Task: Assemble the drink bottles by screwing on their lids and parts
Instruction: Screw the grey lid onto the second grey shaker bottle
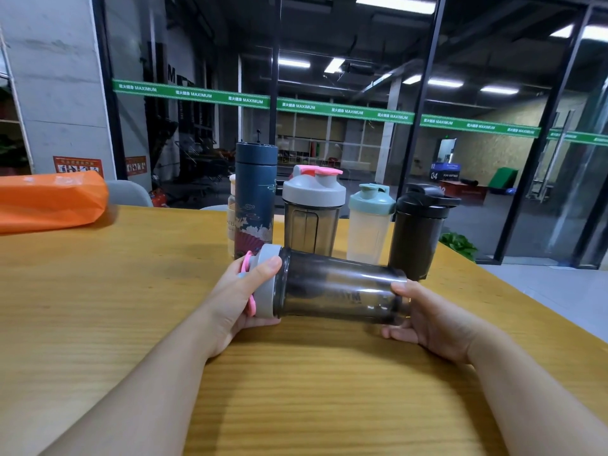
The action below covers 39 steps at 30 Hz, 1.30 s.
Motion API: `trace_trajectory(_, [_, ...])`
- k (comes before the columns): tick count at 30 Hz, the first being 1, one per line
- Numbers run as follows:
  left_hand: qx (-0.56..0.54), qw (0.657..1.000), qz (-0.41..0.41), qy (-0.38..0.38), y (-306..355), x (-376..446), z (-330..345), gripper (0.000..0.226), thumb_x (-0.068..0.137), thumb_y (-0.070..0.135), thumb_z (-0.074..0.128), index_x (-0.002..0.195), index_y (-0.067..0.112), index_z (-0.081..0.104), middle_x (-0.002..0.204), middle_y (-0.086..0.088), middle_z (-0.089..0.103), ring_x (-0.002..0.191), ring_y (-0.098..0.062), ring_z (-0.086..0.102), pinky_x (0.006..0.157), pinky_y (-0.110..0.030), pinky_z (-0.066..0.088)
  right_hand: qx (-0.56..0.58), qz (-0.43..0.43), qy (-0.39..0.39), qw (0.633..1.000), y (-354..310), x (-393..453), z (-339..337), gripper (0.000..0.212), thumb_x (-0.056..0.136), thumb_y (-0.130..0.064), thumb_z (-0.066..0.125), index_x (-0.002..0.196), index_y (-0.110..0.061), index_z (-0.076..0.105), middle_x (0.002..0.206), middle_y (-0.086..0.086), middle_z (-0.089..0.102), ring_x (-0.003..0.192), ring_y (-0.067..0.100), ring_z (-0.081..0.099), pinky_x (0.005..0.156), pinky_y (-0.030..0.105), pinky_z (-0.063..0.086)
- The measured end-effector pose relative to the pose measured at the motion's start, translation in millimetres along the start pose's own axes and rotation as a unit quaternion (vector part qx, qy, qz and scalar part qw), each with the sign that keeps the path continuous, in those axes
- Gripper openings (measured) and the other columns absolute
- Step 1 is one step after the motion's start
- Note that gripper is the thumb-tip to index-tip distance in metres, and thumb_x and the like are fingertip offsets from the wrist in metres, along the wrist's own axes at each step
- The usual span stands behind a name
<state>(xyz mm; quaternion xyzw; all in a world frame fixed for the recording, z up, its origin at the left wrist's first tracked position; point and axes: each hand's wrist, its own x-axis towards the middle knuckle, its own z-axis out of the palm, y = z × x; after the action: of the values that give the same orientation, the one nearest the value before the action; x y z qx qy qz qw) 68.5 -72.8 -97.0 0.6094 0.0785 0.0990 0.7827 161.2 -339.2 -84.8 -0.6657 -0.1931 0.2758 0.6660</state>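
A smoky grey shaker bottle [339, 286] lies sideways just above the wooden table [98, 307], held between both hands. My left hand [240, 297] wraps around its grey lid [265, 291], which has a pink cap on the end. My right hand [427, 320] grips the bottle's base. Behind it stand a dark blue patterned flask [255, 199], a grey shaker with a pink flip cap [312, 209], a pale shaker with a teal lid [370, 222] and a black shaker [419, 228], all with lids on.
An orange bag [49, 199] lies at the table's far left. A small pale bottle [231, 218] is half hidden behind the blue flask. A grey chair back [128, 192] stands beyond the table, and a glass wall runs behind. The table's right edge slants near the black shaker.
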Motion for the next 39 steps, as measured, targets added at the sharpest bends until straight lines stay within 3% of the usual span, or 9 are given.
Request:
trace_trajectory(5, [0.005,1.000,0.001,-0.002,0,-1,0,0.092,0.054,0.050,0.084,0.134,0.028,0.045,0.126,-0.013,0.054,0.111,-0.034,0.058,0.069,-0.043,0.059,-0.027,0.035,0.030,0.999,-4,-1,6,0.083,0.058,-0.057,0.072,0.125,-0.012,0.054,0.093,0.020,0.066,0.053,0.019,0.059,0.047,0.020,0.053])
trace_trajectory(8, [0.011,1.000,0.007,-0.013,0,-1,0,0.092,0.052,0.048,0.082,0.135,0.032,0.044,0.128,-0.012,0.054,0.112,-0.033,0.058,0.071,-0.042,0.059,-0.063,0.059,0.065,0.994,-6,0,9,0.073,0.085,-0.069,0.033,0.117,-0.008,0.055,0.059,0.012,0.064,0.039,0.015,0.052,0.034,0.017,0.042])
trace_trajectory(11, [0.011,1.000,0.007,-0.015,0,0,-1,0.100,0.046,0.049,0.084,0.136,0.033,0.042,0.130,-0.012,0.053,0.113,-0.034,0.058,0.071,-0.043,0.059,-0.089,0.069,0.071,0.991,-7,2,9,0.079,0.086,-0.071,0.023,0.119,-0.007,0.056,0.055,0.011,0.061,0.036,0.013,0.049,0.032,0.017,0.040])
trace_trajectory(15, [0.013,1.000,0.015,-0.020,0,-1,0,0.100,0.045,0.049,0.084,0.134,0.036,0.042,0.129,-0.010,0.053,0.113,-0.033,0.057,0.070,-0.042,0.059,-0.079,0.069,0.079,0.991,-4,3,8,0.080,0.083,-0.075,0.027,0.123,-0.011,0.055,0.068,0.014,0.064,0.040,0.014,0.051,0.033,0.017,0.040])
trace_trajectory(19, [0.008,1.000,0.017,-0.022,0,-1,1,0.088,0.056,0.042,0.078,0.135,0.032,0.041,0.127,-0.011,0.055,0.110,-0.032,0.060,0.067,-0.040,0.059,-0.019,0.035,0.073,0.997,-3,2,11,0.071,0.069,-0.072,0.045,0.124,-0.027,0.055,0.113,0.012,0.063,0.050,0.018,0.056,0.037,0.019,0.044])
trace_trajectory(23, [-0.002,1.000,0.017,-0.013,-1,0,0,0.092,0.056,0.042,0.078,0.139,0.032,0.038,0.127,-0.012,0.055,0.108,-0.032,0.061,0.066,-0.040,0.059,0.014,-0.010,-0.003,1.000,-4,-2,6,0.073,0.058,-0.044,0.083,0.124,-0.045,0.051,0.135,0.010,0.049,0.060,0.022,0.062,0.047,0.023,0.050])
trace_trajectory(31, [-0.006,1.000,0.016,-0.011,-1,1,-2,0.079,0.057,0.042,0.078,0.128,0.032,0.046,0.127,-0.012,0.055,0.111,-0.032,0.059,0.068,-0.042,0.059,0.060,-0.040,-0.026,0.997,-3,-8,1,0.068,0.065,-0.004,0.070,0.119,-0.044,0.060,0.125,0.016,0.062,0.082,0.036,0.061,0.057,0.026,0.056])
trace_trajectory(34, [-0.006,1.000,0.014,-0.019,-1,1,-3,0.071,0.057,0.041,0.077,0.122,0.032,0.050,0.126,-0.012,0.056,0.111,-0.032,0.059,0.068,-0.041,0.058,0.080,-0.048,-0.026,0.995,-3,-8,1,0.071,0.061,-0.003,0.076,0.118,-0.044,0.062,0.121,0.015,0.065,0.078,0.033,0.066,0.056,0.027,0.056])
trace_trajectory(39, [0.000,1.000,0.008,-0.022,-1,0,-3,0.098,0.045,0.044,0.085,0.133,0.034,0.043,0.131,-0.011,0.052,0.115,-0.033,0.056,0.068,-0.042,0.058,0.071,-0.043,-0.018,0.996,-1,-5,0,0.086,0.041,-0.022,0.091,0.118,-0.046,0.062,0.131,0.011,0.058,0.065,0.029,0.063,0.059,0.026,0.057])
